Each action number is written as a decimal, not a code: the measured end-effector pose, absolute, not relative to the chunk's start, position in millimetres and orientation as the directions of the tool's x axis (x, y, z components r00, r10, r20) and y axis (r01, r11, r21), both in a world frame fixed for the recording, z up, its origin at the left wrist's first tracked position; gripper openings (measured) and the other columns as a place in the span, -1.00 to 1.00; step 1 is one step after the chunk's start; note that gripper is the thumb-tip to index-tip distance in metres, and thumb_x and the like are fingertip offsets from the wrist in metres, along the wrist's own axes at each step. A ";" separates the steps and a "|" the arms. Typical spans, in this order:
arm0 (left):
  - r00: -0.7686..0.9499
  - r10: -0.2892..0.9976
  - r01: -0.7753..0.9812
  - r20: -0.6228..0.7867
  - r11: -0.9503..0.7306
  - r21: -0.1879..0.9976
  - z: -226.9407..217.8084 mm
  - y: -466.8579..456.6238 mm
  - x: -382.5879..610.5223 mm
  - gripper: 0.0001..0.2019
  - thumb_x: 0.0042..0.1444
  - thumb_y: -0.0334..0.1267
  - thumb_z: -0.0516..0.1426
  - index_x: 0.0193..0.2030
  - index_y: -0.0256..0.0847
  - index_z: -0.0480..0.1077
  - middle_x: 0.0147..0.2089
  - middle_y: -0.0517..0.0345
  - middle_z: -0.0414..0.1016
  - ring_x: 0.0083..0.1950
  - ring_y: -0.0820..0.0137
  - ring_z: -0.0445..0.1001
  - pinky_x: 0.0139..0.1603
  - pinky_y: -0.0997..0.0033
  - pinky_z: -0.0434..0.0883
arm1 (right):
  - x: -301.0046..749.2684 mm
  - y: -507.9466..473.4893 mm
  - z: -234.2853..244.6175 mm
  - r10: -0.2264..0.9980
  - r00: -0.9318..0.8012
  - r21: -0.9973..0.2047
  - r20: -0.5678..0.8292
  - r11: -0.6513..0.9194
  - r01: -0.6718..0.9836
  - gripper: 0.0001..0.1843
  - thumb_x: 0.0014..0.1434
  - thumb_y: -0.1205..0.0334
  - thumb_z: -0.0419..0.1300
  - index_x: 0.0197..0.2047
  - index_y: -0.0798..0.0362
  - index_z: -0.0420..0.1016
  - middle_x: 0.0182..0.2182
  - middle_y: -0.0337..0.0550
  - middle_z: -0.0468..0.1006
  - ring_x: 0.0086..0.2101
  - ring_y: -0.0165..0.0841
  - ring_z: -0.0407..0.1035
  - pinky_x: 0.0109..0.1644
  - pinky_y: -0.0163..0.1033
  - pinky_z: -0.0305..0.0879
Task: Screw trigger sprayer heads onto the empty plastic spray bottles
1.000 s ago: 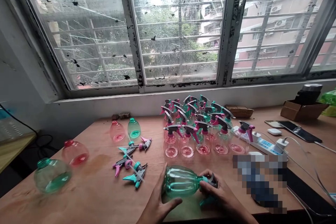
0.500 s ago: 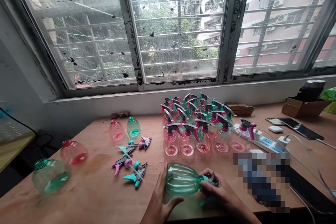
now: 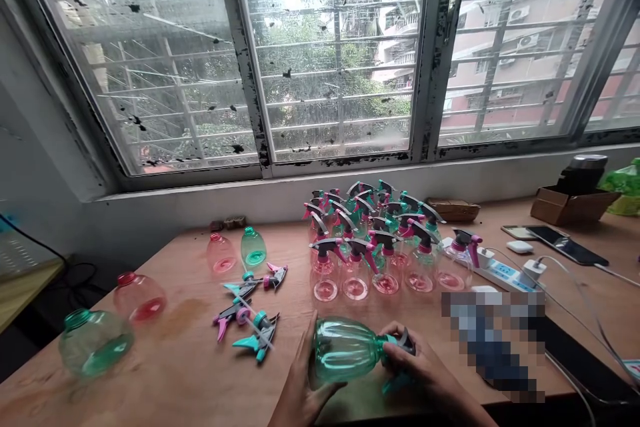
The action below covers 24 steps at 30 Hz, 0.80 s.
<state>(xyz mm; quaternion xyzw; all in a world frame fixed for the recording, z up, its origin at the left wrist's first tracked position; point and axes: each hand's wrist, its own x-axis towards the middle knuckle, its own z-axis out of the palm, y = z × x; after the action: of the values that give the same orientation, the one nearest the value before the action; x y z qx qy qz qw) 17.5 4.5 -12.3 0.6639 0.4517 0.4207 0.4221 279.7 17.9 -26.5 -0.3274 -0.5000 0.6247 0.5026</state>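
A clear green spray bottle [image 3: 345,347] lies on its side above the table's front edge, its base to the left and its neck to the right. My left hand [image 3: 305,377] cups the base, fingers behind it and thumb along the underside. Around the neck, the fingers of my right hand [image 3: 417,357] are closed on the grey and teal spray head [image 3: 407,341], whose teal trigger hangs below. Left of my hands lie several loose spray heads [image 3: 263,333] with thin tubes, in teal and pink.
Many assembled spray bottles [image 3: 355,280] stand packed beyond my hands. Headless green bottles [image 3: 97,347] and pink bottles [image 3: 140,297] stand at the left. A power strip [image 3: 503,270], cables, a phone [image 3: 567,245] and an open cardboard box [image 3: 573,205] are at the right.
My left thumb has come in against the bottle's underside; before, it stuck out away from it. My right hand keeps its hold on the spray head. The view has shifted slightly.
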 end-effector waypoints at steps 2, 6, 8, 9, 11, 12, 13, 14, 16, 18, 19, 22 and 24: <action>0.251 0.949 0.237 0.193 -0.254 0.938 -19.7 6.1 16.1 0.03 0.06 -0.09 0.38 0.54 0.02 -0.14 0.58 -0.01 -0.02 0.57 -0.01 0.00 0.57 -0.04 -0.02 | 279.8 18.4 -26.7 0.953 -0.287 -0.959 0.098 0.013 -0.283 -0.55 0.10 -0.12 0.43 -0.22 0.07 0.47 -0.52 -0.24 0.55 -0.52 -0.36 0.41 -0.41 -0.30 0.26; 0.287 0.941 0.211 0.181 -0.246 0.946 -30.8 7.3 11.8 0.12 0.03 -0.01 0.38 0.56 -0.08 -0.23 0.57 -0.10 0.00 0.57 -0.07 -0.02 0.56 -0.05 0.01 | 278.1 17.0 -24.8 0.955 -0.278 -0.968 0.100 0.029 -0.249 -0.54 0.10 -0.13 0.43 -0.22 0.07 0.47 -0.53 -0.23 0.55 -0.52 -0.35 0.42 -0.41 -0.29 0.28; 0.284 0.943 0.229 0.176 -0.244 0.942 -30.9 7.3 10.6 0.05 0.08 0.04 0.34 0.55 -0.13 -0.17 0.56 -0.14 0.02 0.57 -0.09 -0.02 0.56 -0.06 0.01 | 277.2 16.2 -23.8 0.956 -0.279 -0.971 0.094 0.025 -0.239 -0.54 0.08 -0.13 0.44 -0.22 0.07 0.48 -0.53 -0.24 0.55 -0.52 -0.35 0.42 -0.41 -0.28 0.29; 0.284 0.943 0.244 0.176 -0.248 0.937 -30.2 7.2 10.5 0.02 0.09 0.05 0.33 0.55 -0.13 -0.14 0.56 -0.15 0.04 0.56 -0.09 -0.01 0.56 -0.06 0.00 | 276.9 15.9 -23.3 0.956 -0.279 -0.971 0.092 0.024 -0.237 -0.53 0.08 -0.14 0.44 -0.22 0.07 0.48 -0.53 -0.25 0.54 -0.52 -0.35 0.41 -0.41 -0.28 0.30; 0.281 0.940 0.270 0.191 -0.269 0.925 -29.0 7.1 11.1 0.03 0.07 0.05 0.34 0.54 -0.11 -0.13 0.55 -0.14 0.04 0.55 -0.09 0.02 0.56 -0.07 0.00 | 276.8 15.8 -22.4 0.956 -0.278 -0.972 0.092 0.025 -0.233 -0.52 0.07 -0.15 0.44 -0.23 0.08 0.47 -0.52 -0.25 0.54 -0.51 -0.35 0.41 -0.41 -0.29 0.30; 0.274 0.940 0.281 0.204 -0.281 0.917 -29.3 6.9 11.7 0.04 0.07 0.04 0.34 0.55 -0.09 -0.16 0.56 -0.14 0.03 0.55 -0.09 0.03 0.55 -0.08 0.01 | 276.9 15.8 -22.0 0.956 -0.278 -0.973 0.093 0.028 -0.231 -0.52 0.07 -0.16 0.44 -0.23 0.08 0.47 -0.52 -0.24 0.54 -0.51 -0.35 0.41 -0.40 -0.29 0.30; 0.263 0.940 0.296 0.218 -0.294 0.909 -30.2 6.8 12.2 0.05 0.08 0.03 0.33 0.55 -0.08 -0.20 0.56 -0.13 0.02 0.55 -0.09 0.02 0.55 -0.10 0.01 | 277.0 15.8 -21.4 0.956 -0.278 -0.973 0.095 0.030 -0.229 -0.51 0.07 -0.17 0.44 -0.23 0.08 0.47 -0.52 -0.24 0.54 -0.51 -0.35 0.41 -0.40 -0.29 0.30; 0.257 0.939 0.313 0.229 -0.305 0.899 -31.8 6.8 12.6 0.06 0.10 0.02 0.32 0.55 -0.07 -0.25 0.56 -0.14 0.01 0.55 -0.08 0.02 0.55 -0.11 0.00 | 277.1 15.8 -20.9 0.956 -0.278 -0.973 0.096 0.031 -0.228 -0.50 0.07 -0.18 0.44 -0.24 0.08 0.47 -0.53 -0.24 0.54 -0.51 -0.35 0.40 -0.40 -0.29 0.30; 0.275 0.934 0.331 0.227 -0.313 0.890 -35.6 7.0 12.8 0.13 0.08 0.00 0.34 0.56 -0.06 -0.37 0.56 -0.16 0.01 0.55 -0.09 0.01 0.54 -0.14 -0.01 | 277.2 15.5 -19.8 0.957 -0.274 -0.974 0.094 0.031 -0.224 -0.49 0.06 -0.19 0.44 -0.24 0.08 0.46 -0.53 -0.26 0.52 -0.52 -0.35 0.40 -0.41 -0.29 0.30; 0.296 0.933 0.310 0.206 -0.298 0.903 -37.2 7.6 12.0 0.21 0.04 0.00 0.37 0.55 -0.07 -0.45 0.57 -0.18 -0.03 0.56 -0.11 -0.03 0.54 -0.16 -0.01 | 277.1 15.2 -19.1 0.960 -0.264 -0.976 0.098 0.041 -0.215 -0.49 0.05 -0.18 0.44 -0.24 0.08 0.46 -0.53 -0.27 0.50 -0.52 -0.36 0.40 -0.42 -0.29 0.29; 0.298 0.934 0.290 0.198 -0.286 0.913 -36.2 7.8 11.5 0.22 0.02 0.01 0.37 0.55 -0.09 -0.43 0.58 -0.18 -0.06 0.57 -0.12 -0.06 0.54 -0.16 -0.01 | 277.1 15.1 -18.9 0.960 -0.260 -0.977 0.102 0.047 -0.210 -0.49 0.05 -0.18 0.45 -0.24 0.08 0.46 -0.54 -0.27 0.50 -0.52 -0.36 0.40 -0.42 -0.30 0.29; 0.302 0.936 0.267 0.180 -0.265 0.927 -26.0 7.3 10.7 0.09 0.06 0.04 0.35 0.55 -0.14 -0.21 0.58 -0.17 -0.08 0.58 -0.13 -0.10 0.56 -0.12 -0.05 | 276.9 15.3 -19.4 0.960 -0.260 -0.977 0.108 0.054 -0.205 -0.50 0.06 -0.17 0.45 -0.23 0.08 0.46 -0.55 -0.28 0.50 -0.53 -0.36 0.39 -0.43 -0.30 0.28; 0.324 0.930 0.279 0.172 -0.268 0.922 -18.3 5.8 10.9 0.03 0.06 0.01 0.36 0.54 -0.14 -0.11 0.57 -0.15 -0.01 0.57 -0.12 -0.06 0.57 -0.08 -0.05 | 276.7 15.7 -20.6 0.959 -0.263 -0.976 0.107 0.050 -0.213 -0.50 0.06 -0.16 0.45 -0.22 0.08 0.46 -0.56 -0.28 0.50 -0.54 -0.37 0.40 -0.44 -0.31 0.27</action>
<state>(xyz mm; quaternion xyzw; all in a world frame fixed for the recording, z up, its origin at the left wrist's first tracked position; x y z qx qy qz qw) 10.9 5.8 -18.3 0.6962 0.4342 0.3865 0.4213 276.7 15.7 -20.6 -0.3521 -0.5297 0.5924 0.4944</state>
